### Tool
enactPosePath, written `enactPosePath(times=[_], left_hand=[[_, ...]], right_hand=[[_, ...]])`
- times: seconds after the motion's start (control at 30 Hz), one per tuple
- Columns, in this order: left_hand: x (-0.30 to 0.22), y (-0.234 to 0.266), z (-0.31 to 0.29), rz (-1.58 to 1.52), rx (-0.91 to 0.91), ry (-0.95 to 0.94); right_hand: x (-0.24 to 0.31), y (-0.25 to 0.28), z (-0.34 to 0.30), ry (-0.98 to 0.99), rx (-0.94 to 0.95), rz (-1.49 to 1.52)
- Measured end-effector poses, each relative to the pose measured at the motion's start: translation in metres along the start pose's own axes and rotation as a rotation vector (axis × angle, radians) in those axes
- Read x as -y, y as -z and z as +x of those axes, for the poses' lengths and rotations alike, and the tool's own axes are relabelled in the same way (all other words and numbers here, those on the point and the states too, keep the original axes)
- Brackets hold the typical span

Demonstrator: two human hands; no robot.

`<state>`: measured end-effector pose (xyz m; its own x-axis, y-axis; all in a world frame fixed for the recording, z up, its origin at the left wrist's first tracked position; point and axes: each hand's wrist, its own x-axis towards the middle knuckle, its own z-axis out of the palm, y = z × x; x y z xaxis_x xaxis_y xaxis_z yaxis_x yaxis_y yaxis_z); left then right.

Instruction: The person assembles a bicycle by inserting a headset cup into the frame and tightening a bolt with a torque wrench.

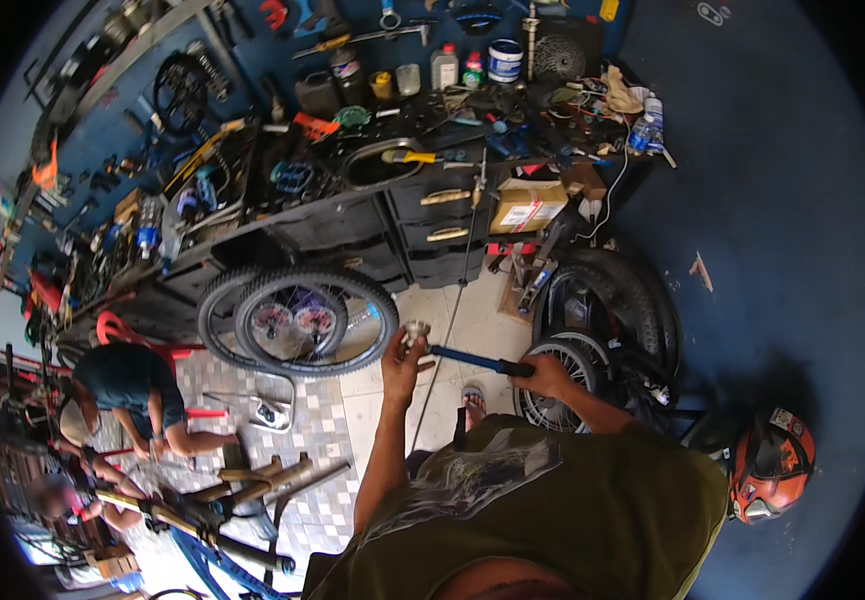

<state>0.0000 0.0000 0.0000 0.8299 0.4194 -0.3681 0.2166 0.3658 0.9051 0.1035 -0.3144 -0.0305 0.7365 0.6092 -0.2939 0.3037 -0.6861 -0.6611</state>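
Held across in front of my body is a long tool with a blue shaft (469,358) and dark ends. My right hand (549,378) is wrapped round its dark grip at the right end. At the other end my left hand (404,362) has its fingers closed about a silvery metal piece (416,330). Whether that piece is joined to the shaft, I cannot tell. A thin dark line (439,372) runs past the tool, up to a brass-coloured fitting (477,190) by the bench. Left of my left hand stand bicycle wheels (382,310) with knobbly tyres.
A cluttered workbench (352,225) with drawers runs along the wall, holding tools, bottles and a cardboard box (529,206). More tyres (642,290) lean at right, near an orange helmet (774,465). At left a co-worker (132,395) bends beside a bicycle frame (232,500).
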Motion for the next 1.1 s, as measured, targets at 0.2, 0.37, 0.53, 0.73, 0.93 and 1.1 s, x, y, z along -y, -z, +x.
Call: enactPosePath(times=[0.2, 0.37, 0.53, 0.73, 0.93, 1.1], left_hand=[[-0.106, -0.061, 0.101, -0.073, 0.139, -0.251], [-0.117, -0.044, 0.163, 0.072, 0.097, -0.25], [-0.131, -0.037, 0.211, 0.084, 0.063, -0.154], [-0.155, -0.045, 0.284, 0.206, 0.256, -0.101], [-0.182, -0.069, 0.342, 0.363, 0.227, -0.217], [-0.197, -0.099, 0.365, 0.317, 0.129, -0.137]], right_hand=[[0.035, 0.091, 0.112, -0.039, -0.413, 0.356], [0.047, 0.184, 0.197, -0.119, -0.769, 0.346], [0.018, 0.285, 0.246, -0.393, -0.913, 0.091], [0.007, 0.366, 0.31, -0.577, -0.871, -0.133], [-0.026, 0.423, 0.373, -0.689, -0.8, -0.211], [-0.072, 0.462, 0.412, -0.646, -0.729, -0.265]])
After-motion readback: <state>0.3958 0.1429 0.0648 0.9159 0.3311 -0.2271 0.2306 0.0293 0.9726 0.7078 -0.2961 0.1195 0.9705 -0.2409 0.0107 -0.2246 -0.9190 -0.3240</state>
